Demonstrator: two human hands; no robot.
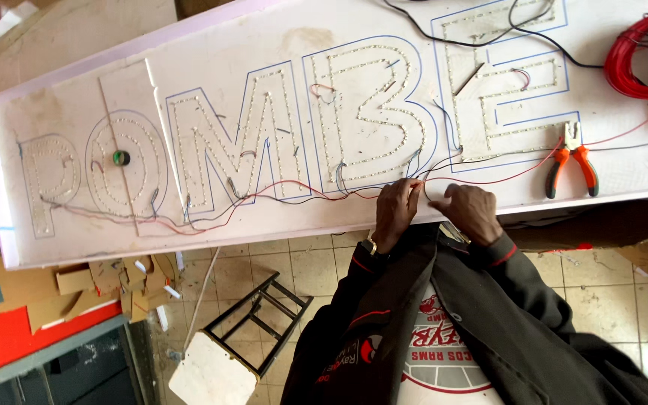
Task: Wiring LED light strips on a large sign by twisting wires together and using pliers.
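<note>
Just below the middle of the frame, the left hand (397,212) pinched a thin red insulated wire (489,180) between closed fingertips at the near edge of a long white sign board (211,37). Just right of it, the right hand (472,211) was curled over the same bundle; whether its fingers actually gripped a strand could not be told. The red wire's long axis ran roughly left to right along the board's lower edge, rising rightward toward a coil of red cable (631,56) in the upper right corner. Orange-handled pliers (571,161) lay on the board right of the hands, jaws pointing up-frame, well apart from them. Large outlined letters studded with small lights covered the board. Below the board's edge, open tiled floor (301,262) held a black metal stool (241,337) at lower left.
</note>
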